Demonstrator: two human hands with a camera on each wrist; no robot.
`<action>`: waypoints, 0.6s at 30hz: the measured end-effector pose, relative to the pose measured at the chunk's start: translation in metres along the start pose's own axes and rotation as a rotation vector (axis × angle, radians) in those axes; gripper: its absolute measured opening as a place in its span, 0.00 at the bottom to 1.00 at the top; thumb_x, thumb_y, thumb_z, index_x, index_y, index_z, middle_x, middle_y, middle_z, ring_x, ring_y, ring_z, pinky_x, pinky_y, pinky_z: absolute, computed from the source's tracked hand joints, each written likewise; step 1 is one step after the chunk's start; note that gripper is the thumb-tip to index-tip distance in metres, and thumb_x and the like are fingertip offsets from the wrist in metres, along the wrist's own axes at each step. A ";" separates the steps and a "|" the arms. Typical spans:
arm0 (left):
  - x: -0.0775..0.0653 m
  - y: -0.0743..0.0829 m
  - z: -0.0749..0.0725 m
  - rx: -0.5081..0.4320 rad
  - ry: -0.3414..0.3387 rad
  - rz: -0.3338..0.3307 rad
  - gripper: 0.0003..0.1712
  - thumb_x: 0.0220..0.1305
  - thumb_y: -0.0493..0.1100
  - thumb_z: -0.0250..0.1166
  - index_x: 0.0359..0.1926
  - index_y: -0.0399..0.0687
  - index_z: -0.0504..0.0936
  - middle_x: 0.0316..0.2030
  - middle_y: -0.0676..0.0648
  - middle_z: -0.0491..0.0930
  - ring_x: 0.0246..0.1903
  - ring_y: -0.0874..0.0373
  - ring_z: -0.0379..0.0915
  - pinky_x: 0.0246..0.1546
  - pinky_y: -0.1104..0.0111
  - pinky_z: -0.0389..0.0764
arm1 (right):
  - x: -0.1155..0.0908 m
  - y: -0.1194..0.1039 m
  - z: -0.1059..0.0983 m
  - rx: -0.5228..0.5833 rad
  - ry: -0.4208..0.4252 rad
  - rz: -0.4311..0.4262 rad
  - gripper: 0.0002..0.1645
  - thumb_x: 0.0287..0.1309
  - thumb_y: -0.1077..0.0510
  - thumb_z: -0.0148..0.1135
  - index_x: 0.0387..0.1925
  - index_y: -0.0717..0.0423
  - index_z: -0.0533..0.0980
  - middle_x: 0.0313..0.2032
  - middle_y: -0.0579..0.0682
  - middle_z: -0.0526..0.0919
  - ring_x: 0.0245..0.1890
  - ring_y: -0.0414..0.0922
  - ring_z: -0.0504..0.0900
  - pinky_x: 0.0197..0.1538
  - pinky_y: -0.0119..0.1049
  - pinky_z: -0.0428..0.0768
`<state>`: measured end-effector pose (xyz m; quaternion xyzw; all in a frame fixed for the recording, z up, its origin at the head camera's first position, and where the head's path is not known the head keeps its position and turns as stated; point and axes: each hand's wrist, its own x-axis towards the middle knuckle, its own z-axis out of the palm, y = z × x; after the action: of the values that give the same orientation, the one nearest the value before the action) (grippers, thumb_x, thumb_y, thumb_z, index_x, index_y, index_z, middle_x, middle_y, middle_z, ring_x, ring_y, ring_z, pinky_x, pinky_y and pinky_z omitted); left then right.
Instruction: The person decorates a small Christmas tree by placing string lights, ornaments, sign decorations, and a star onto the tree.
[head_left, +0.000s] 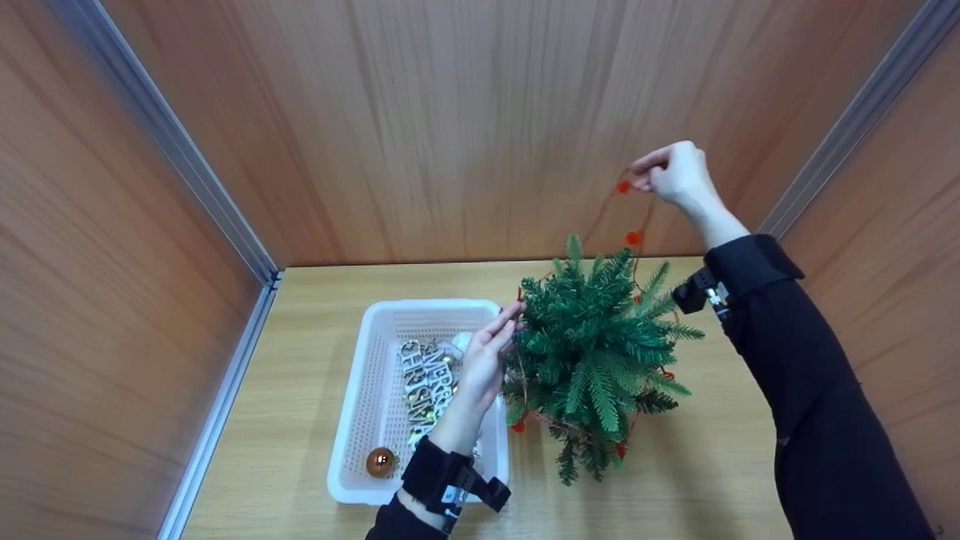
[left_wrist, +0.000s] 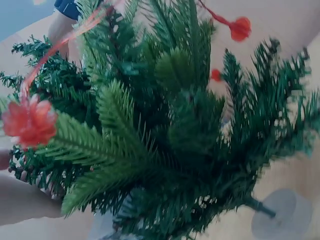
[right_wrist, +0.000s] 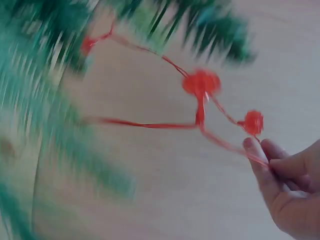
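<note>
The tree (head_left: 589, 345) partly hides the red garland (head_left: 634, 238) the right hand (head_left: 681, 174) pinches; the left hand (head_left: 484, 361) has its fingers straight.

You are working in a booth-like setting: wood-grain panels (head_left: 495, 120) are enclosing the table (head_left: 285, 420) on the left, far and right sides, metal strips (head_left: 181, 150) lining their corners.

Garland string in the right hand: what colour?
The garland string is red; the right wrist view shows it best.
</note>
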<state>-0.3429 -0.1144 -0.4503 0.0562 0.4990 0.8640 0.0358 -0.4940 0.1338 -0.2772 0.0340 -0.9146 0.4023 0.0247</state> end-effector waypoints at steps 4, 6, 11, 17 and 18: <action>-0.002 0.002 -0.001 0.103 -0.069 -0.018 0.28 0.64 0.49 0.51 0.59 0.36 0.65 0.59 0.45 0.64 0.53 0.52 0.62 0.61 0.55 0.48 | -0.003 0.019 -0.025 -0.194 0.018 0.034 0.20 0.58 0.70 0.41 0.50 0.64 0.72 0.45 0.64 0.76 0.30 0.45 0.77 0.20 0.26 0.68; -0.001 0.003 -0.001 0.135 -0.084 -0.034 0.28 0.64 0.50 0.51 0.59 0.37 0.65 0.60 0.45 0.63 0.56 0.51 0.59 0.61 0.54 0.46 | -0.006 0.029 -0.037 -0.230 0.027 0.049 0.22 0.58 0.69 0.41 0.54 0.63 0.70 0.48 0.65 0.72 0.29 0.47 0.75 0.18 0.28 0.66; 0.003 0.002 -0.001 0.200 -0.089 -0.068 0.26 0.67 0.46 0.48 0.59 0.33 0.63 0.61 0.41 0.60 0.63 0.50 0.46 0.63 0.56 0.40 | -0.016 0.057 -0.057 -0.239 0.029 0.066 0.24 0.59 0.68 0.40 0.59 0.62 0.64 0.53 0.68 0.67 0.19 0.42 0.73 0.16 0.29 0.66; 0.002 0.000 -0.003 0.248 -0.106 -0.071 0.24 0.67 0.44 0.46 0.59 0.33 0.62 0.61 0.41 0.59 0.64 0.50 0.42 0.63 0.56 0.37 | -0.041 0.089 -0.078 -0.202 0.021 0.070 0.20 0.60 0.67 0.42 0.54 0.65 0.68 0.52 0.68 0.68 0.18 0.37 0.73 0.18 0.29 0.67; 0.002 0.000 -0.003 0.248 -0.108 -0.072 0.24 0.67 0.44 0.47 0.59 0.33 0.62 0.61 0.41 0.59 0.64 0.50 0.43 0.63 0.56 0.38 | -0.047 0.093 -0.082 -0.197 0.035 0.064 0.19 0.60 0.66 0.44 0.52 0.64 0.69 0.50 0.67 0.70 0.19 0.36 0.73 0.19 0.28 0.69</action>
<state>-0.3449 -0.1166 -0.4518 0.0884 0.6012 0.7895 0.0865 -0.4531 0.2590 -0.2938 -0.0048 -0.9497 0.3115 0.0311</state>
